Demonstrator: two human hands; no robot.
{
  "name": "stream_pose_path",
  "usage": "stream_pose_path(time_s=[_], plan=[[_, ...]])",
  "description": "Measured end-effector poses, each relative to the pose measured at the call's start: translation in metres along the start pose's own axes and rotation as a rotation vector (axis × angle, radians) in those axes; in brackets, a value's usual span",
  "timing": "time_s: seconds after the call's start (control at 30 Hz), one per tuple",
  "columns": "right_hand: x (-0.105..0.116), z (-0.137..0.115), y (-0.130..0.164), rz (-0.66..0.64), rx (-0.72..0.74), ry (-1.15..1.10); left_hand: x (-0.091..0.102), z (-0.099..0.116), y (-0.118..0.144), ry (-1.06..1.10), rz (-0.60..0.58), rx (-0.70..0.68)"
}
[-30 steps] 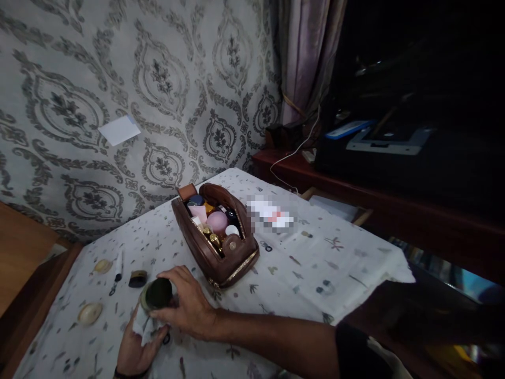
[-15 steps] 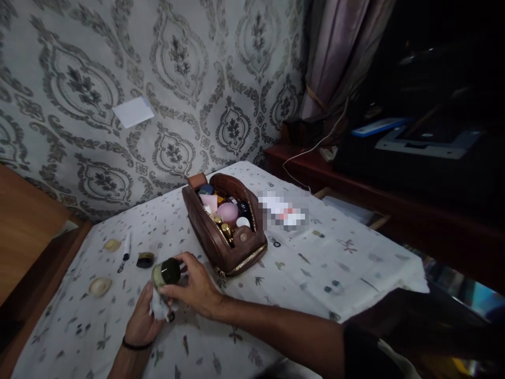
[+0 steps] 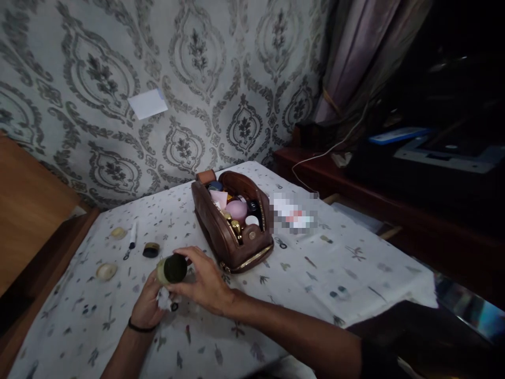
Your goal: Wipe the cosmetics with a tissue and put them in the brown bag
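Observation:
My right hand (image 3: 205, 284) grips a small round jar with a dark lid (image 3: 172, 268), tilted so the lid faces me. My left hand (image 3: 148, 308) is under and beside the jar, pressing a crumpled white tissue (image 3: 163, 301) against it. Both hands are over the patterned white tablecloth (image 3: 315, 273). Just behind them stands an open brown leather pouch (image 3: 231, 223) packed with small cosmetic containers.
On the cloth to the left lie a small dark jar (image 3: 151, 249), a thin pen-like stick (image 3: 131, 242) and two pale round lids (image 3: 106, 271) (image 3: 118, 232). A patterned wall is behind the table. A dark wooden shelf (image 3: 355, 184) with a white cable stands at the right.
The view has shifted, so everything sits further right and higher in the picture. My hands have turned the jar against the tissue, and its dark lid now faces me more.

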State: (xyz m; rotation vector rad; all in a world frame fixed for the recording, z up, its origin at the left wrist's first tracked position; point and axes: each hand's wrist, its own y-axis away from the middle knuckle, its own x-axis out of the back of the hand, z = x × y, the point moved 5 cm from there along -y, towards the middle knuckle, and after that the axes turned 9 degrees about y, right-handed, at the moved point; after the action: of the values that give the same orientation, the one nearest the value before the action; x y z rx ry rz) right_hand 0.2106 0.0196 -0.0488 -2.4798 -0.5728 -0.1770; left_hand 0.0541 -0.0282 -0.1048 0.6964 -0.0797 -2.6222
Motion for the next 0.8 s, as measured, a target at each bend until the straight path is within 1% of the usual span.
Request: stream_pose_path(time_s=[0.17,0.23,0.33,0.4,0.5,0.57,0.67,0.73,0.8], plan=[[0.008,-0.001,-0.002,-0.024,0.001,0.037,-0.018,0.001,0.003,0.012,-0.124,0.047],[0.009,0.001,-0.003,-0.011,0.014,0.075,-0.024,0.001,0.004,0.04,-0.127,0.046],[0.009,0.005,-0.003,0.026,0.025,0.165,-0.027,0.004,0.005,0.08,-0.093,-0.015],[0.008,0.006,-0.003,0.03,0.036,0.27,-0.028,0.006,0.005,0.073,-0.115,-0.044],[0.003,0.006,-0.002,-0.04,0.052,0.452,-0.027,0.009,0.006,-0.034,-0.181,-0.112],[0.0,0.004,-0.001,-0.1,0.05,0.52,-0.023,0.01,0.006,-0.157,-0.178,-0.169],[0.001,0.0,-0.001,-0.149,0.031,0.514,-0.015,0.009,0.006,-0.296,-0.134,-0.19],[0.006,-0.005,-0.001,-0.162,0.009,0.449,-0.013,0.008,0.006,-0.333,-0.106,-0.194],[0.015,-0.012,0.0,-0.169,-0.003,0.348,-0.014,0.007,0.008,-0.355,-0.118,-0.177]])
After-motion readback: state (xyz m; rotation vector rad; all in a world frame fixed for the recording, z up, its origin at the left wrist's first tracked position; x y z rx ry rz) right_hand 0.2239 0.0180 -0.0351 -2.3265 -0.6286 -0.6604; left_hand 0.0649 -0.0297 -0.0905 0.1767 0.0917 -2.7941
